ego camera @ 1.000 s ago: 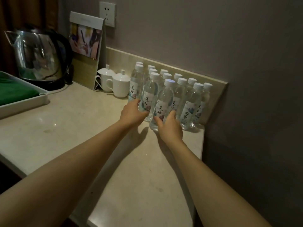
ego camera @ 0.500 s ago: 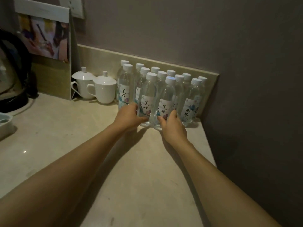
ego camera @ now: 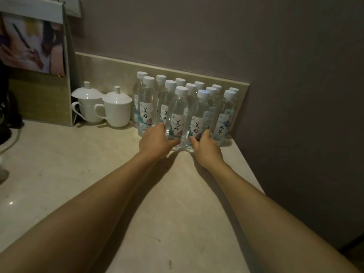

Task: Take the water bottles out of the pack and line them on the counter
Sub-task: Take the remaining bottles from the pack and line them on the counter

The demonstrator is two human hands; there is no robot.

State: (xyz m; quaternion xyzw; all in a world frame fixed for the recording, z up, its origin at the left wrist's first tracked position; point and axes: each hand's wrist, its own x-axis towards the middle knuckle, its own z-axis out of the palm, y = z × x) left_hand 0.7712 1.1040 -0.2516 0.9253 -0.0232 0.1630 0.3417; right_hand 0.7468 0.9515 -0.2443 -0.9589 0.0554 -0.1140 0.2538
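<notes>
Head view: left hand and right hand each have fingers clamped on a near bottle on the worktop, touching the far rows. Lining up seems under way; next, nudge both into line.

Both arms outstretched; left grip, right grip curled

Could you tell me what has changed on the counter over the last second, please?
The view has swung right and closer, so the kettle and tray have left the picture. The left hand and right hand still grip the two front bottles low down, nudged slightly nearer the rows behind. The lidded cups stayed put.
</notes>
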